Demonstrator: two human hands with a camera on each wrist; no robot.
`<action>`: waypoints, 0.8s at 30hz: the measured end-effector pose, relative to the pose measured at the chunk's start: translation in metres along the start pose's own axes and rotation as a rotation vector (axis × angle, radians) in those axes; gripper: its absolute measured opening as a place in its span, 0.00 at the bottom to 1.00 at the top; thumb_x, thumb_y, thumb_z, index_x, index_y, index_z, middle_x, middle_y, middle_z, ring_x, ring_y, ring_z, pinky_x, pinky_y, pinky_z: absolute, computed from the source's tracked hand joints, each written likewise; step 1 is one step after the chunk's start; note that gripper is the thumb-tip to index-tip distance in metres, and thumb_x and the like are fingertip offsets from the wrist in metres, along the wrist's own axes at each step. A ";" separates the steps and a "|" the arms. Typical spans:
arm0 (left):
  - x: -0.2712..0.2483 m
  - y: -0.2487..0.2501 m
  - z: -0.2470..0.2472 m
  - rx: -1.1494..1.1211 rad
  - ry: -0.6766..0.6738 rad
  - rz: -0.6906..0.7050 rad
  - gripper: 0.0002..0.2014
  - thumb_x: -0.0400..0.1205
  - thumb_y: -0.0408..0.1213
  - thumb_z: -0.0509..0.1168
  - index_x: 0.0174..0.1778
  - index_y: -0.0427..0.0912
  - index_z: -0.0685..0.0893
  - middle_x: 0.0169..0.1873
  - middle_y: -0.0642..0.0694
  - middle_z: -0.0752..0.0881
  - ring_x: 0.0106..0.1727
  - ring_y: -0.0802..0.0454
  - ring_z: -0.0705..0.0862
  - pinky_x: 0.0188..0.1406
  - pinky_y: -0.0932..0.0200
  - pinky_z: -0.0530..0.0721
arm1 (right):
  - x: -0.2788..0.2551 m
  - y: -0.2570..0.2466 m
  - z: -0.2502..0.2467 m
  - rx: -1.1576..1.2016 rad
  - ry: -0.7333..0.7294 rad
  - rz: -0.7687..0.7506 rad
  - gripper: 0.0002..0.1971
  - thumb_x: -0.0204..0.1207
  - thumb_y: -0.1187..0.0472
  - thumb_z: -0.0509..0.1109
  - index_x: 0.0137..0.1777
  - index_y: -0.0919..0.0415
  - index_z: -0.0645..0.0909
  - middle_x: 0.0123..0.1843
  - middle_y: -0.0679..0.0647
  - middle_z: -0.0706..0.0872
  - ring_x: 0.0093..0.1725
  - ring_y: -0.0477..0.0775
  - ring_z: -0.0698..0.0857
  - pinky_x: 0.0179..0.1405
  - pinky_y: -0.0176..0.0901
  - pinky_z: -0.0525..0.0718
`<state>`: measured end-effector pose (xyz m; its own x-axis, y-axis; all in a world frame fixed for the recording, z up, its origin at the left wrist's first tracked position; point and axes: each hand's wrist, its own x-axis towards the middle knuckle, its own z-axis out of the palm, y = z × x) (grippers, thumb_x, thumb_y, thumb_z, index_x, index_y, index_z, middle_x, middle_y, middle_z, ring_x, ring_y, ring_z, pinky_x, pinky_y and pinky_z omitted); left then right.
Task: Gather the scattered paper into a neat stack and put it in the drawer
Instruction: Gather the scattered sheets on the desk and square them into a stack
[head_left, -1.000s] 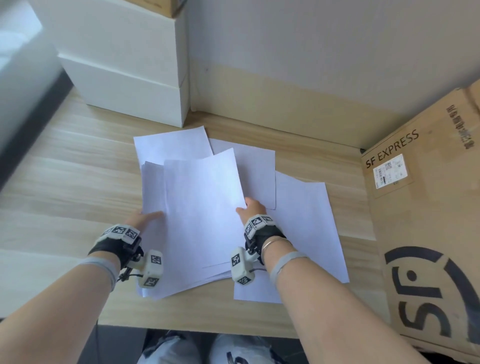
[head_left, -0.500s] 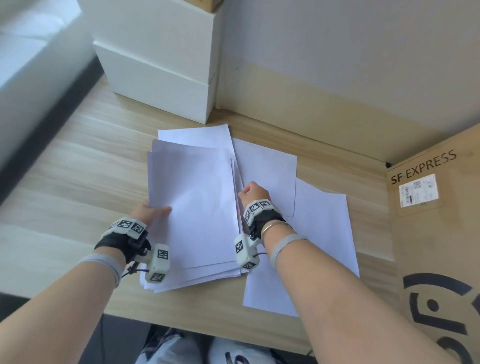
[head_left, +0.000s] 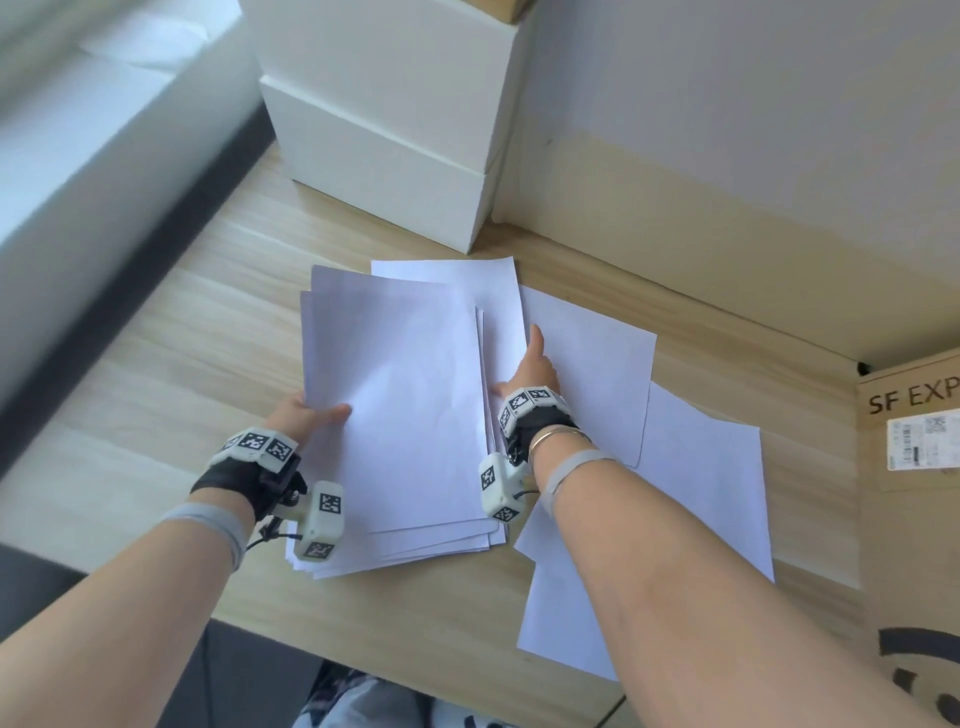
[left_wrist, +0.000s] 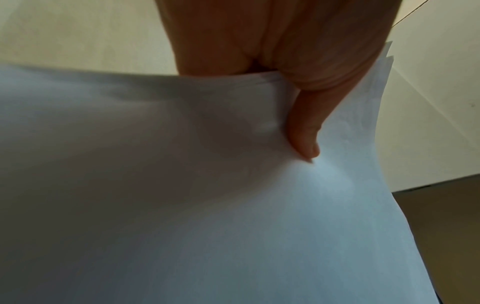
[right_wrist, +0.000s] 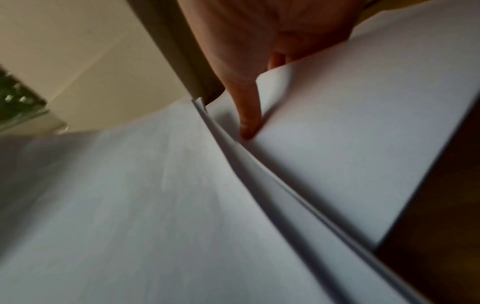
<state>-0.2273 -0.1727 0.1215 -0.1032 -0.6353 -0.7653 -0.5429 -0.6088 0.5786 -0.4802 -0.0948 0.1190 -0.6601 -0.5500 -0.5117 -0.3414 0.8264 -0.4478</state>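
A pile of white paper (head_left: 405, 415) lies roughly squared on the wooden desk (head_left: 156, 374). My left hand (head_left: 311, 415) grips its left edge, thumb (left_wrist: 303, 133) on top and fingers hidden beneath the pile (left_wrist: 233, 205). My right hand (head_left: 530, 364) lies along the pile's right edge with the index finger stretched forward and the thumb (right_wrist: 248, 123) pressing on paper beside the pile's edge (right_wrist: 259, 174). Loose sheets lie around it: one behind (head_left: 467, 275), one to the right (head_left: 597, 374), and a larger one at the front right (head_left: 701, 493). No drawer is in view.
Stacked white boxes (head_left: 389, 130) stand at the back of the desk against the wall. A large cardboard SF Express box (head_left: 914, 519) blocks the right side. A pale ledge (head_left: 78, 156) runs along the left. The desk's front edge is just below the pile.
The spread top sheets have been drawn together into a straighter pile. My right hand has slid forward along the right edge with its finger stretched out. My left hand keeps its hold.
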 end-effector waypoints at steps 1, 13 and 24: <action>0.001 0.002 0.001 -0.002 -0.008 -0.001 0.20 0.76 0.36 0.71 0.62 0.31 0.79 0.51 0.33 0.84 0.52 0.39 0.82 0.64 0.38 0.79 | 0.003 0.001 -0.004 0.023 -0.014 0.016 0.41 0.72 0.64 0.75 0.81 0.55 0.55 0.70 0.63 0.77 0.68 0.64 0.79 0.64 0.50 0.77; 0.024 0.018 0.019 -0.028 -0.089 0.013 0.17 0.72 0.35 0.74 0.54 0.32 0.82 0.42 0.35 0.87 0.50 0.35 0.84 0.62 0.33 0.80 | 0.071 0.017 -0.094 -0.526 -0.086 0.046 0.20 0.80 0.61 0.64 0.70 0.65 0.74 0.72 0.62 0.78 0.71 0.64 0.77 0.65 0.48 0.76; 0.026 0.029 0.044 -0.076 -0.135 0.019 0.06 0.77 0.28 0.68 0.37 0.41 0.80 0.35 0.40 0.82 0.36 0.45 0.80 0.51 0.45 0.78 | 0.102 0.031 -0.096 -0.667 -0.050 -0.077 0.30 0.71 0.54 0.75 0.73 0.55 0.74 0.79 0.53 0.63 0.79 0.59 0.60 0.78 0.56 0.58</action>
<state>-0.2822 -0.1853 0.1061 -0.2263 -0.5807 -0.7820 -0.4754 -0.6349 0.6090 -0.6226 -0.1138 0.1234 -0.5909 -0.6021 -0.5369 -0.7372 0.6734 0.0562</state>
